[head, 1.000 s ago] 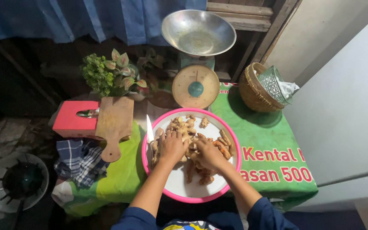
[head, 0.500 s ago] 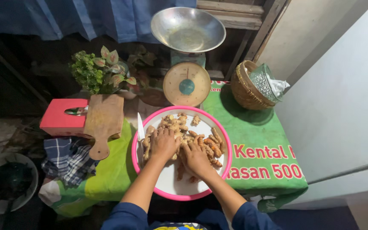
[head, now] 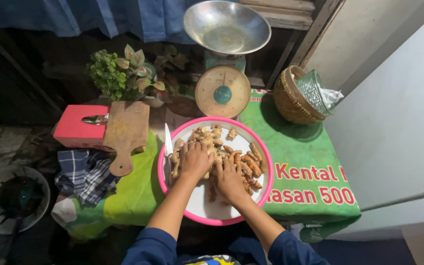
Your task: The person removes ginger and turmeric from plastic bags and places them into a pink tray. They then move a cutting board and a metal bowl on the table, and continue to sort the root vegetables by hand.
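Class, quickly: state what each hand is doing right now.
Left hand: open, palm down on the roots in the pink-rimmed tray.
Right hand: open, flat on the roots too.

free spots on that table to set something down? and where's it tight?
Free: green cloth between the pink-rimmed tray and the wicker basket, and the front-left corner between the checked towel and the tray. Tight: left hand and right hand on the roots; knife, cutting board, red box and scale crowd the back left.
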